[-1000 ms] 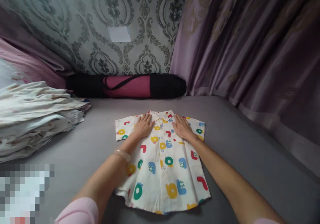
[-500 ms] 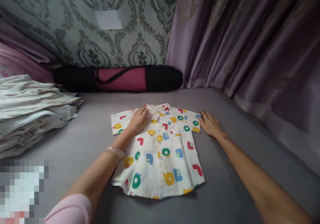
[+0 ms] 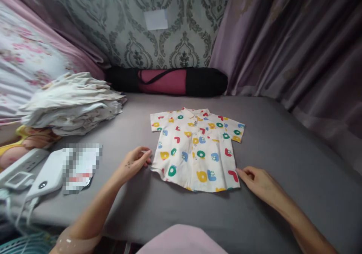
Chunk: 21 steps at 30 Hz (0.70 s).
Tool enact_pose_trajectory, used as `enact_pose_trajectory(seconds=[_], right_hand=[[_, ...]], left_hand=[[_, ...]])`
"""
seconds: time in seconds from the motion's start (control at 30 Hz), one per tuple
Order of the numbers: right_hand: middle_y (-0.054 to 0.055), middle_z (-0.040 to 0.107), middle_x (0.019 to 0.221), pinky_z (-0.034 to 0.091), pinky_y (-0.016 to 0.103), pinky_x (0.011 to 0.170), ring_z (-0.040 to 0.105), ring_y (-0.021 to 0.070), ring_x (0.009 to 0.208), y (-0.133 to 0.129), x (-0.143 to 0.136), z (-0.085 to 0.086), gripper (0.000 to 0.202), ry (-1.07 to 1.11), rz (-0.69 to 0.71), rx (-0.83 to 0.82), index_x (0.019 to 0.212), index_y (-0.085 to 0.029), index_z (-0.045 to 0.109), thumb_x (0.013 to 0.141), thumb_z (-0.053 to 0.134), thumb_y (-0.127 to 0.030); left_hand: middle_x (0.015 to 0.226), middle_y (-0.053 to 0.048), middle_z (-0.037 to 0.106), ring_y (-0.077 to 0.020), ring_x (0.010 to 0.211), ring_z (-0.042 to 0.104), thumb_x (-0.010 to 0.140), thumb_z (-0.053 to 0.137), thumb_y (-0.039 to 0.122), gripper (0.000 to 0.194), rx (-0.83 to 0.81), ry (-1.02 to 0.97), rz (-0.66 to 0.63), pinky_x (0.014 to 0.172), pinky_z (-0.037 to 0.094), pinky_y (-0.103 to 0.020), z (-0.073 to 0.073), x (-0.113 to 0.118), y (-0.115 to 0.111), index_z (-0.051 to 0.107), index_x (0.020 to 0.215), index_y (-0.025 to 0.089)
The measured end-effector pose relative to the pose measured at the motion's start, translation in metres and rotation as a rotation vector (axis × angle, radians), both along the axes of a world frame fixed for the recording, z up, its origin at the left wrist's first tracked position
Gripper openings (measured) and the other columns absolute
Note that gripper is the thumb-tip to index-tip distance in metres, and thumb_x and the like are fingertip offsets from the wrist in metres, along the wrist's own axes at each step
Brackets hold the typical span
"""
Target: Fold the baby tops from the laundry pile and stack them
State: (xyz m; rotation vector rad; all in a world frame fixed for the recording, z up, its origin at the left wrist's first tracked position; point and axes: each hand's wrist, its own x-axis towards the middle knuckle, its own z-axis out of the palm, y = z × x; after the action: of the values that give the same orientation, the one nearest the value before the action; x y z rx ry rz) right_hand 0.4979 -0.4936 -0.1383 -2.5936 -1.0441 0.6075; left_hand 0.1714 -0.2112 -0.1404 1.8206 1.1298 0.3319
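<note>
A short-sleeved, collared child's shirt [image 3: 194,156] lies face up and spread out on a grey bed surface [image 3: 283,140]. It is white with red, yellow, green and blue letter-like prints, and its collar points away from me. Beside its lower left edge is my left hand [image 3: 137,161], the fingers loosely bent and apart, with nothing visible in them. My right hand [image 3: 258,182] is at the lower right edge of the shirt, thumb and forefinger closed on the fabric there; the other fingers are curled under.
A pile of pale clothes [image 3: 76,103] rests at the left. Nearer me lie a white power strip [image 3: 28,163], a white device with cables [image 3: 52,171] and a blurred-out item [image 3: 82,167]. A black and maroon long bag [image 3: 166,81] lies along the wall; purple curtains [image 3: 263,39] hang at right.
Both hands have moved from the upper shirt and right sleeve down toward me, to the lower side edges. The view has swung left, showing more things there. The shirt still lies flat.
</note>
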Motion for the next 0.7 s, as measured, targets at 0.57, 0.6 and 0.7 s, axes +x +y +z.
enact_pose_trajectory(seconds=[0.57, 0.6, 0.7], right_hand=[[0.003, 0.068, 0.075, 0.037, 0.027, 0.057, 0.061, 0.0197, 0.065, -0.001, -0.042, -0.005, 0.026, -0.154, -0.054, 0.155, 0.075, -0.025, 0.055, 0.086, 0.043, -0.046], [0.003, 0.068, 0.075, 0.037, 0.027, 0.056, 0.061, 0.0196, 0.064, 0.0, -0.043, -0.004, 0.026, -0.149, -0.089, 0.176, 0.077, -0.025, 0.055, 0.085, 0.043, -0.048], [0.002, 0.069, 0.073, 0.039, 0.027, 0.056, 0.061, 0.0192, 0.06, 0.003, -0.044, -0.005, 0.031, -0.102, -0.167, 0.265, 0.097, -0.024, 0.054, 0.084, 0.044, -0.051]], left_hand=[[0.083, -0.002, 0.064, -0.0143, 0.07, 0.054, 0.078, 0.058, 0.045, 0.045, 0.075, -0.151, -0.091, 0.062, 0.043, -0.025, -0.006, -0.011, -0.045, 0.06, 0.116, 0.02], [0.081, -0.002, 0.064, -0.0145, 0.069, 0.054, 0.08, 0.055, 0.046, 0.043, 0.074, -0.153, -0.07, 0.061, 0.042, -0.025, -0.005, -0.01, -0.046, 0.062, 0.113, 0.02], [0.078, -0.001, 0.064, -0.015, 0.068, 0.055, 0.079, 0.053, 0.045, 0.04, 0.071, -0.15, -0.045, 0.06, 0.042, -0.025, 0.0, -0.005, -0.051, 0.064, 0.109, 0.02]])
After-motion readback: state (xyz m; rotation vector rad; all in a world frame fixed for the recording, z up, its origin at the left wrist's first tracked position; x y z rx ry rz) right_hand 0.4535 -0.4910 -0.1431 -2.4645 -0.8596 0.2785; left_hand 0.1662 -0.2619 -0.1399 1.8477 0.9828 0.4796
